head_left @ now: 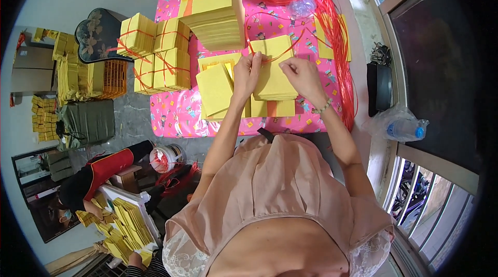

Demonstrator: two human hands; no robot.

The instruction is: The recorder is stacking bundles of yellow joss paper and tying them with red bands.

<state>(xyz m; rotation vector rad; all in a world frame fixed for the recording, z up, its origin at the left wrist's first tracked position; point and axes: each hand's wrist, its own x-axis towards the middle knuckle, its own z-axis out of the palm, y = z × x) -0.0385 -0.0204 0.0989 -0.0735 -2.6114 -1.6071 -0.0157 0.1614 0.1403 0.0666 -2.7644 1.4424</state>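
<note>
On the table, a stack of yellow paper sheets (275,79) lies under both of my hands. A thin red plastic string (296,43) loops over its top. My left hand (247,73) rests at the stack's left edge, with its thumb and fingers pinched on the string. My right hand (305,77) is closed above the stack's right side; what its fingers hold, if anything, is hidden. Beside my left wrist lie loose folded yellow sheets (214,90). More yellow paper shows beneath the near edge of the stack.
A tall yellow paper stack (220,22) stands behind my left hand. Tied bundles (171,69) sit at the table's left. A coil of red string (332,28) hangs down the right side of the pink tablecloth (176,121). At lower left, a person (93,181) bends over more yellow paper.
</note>
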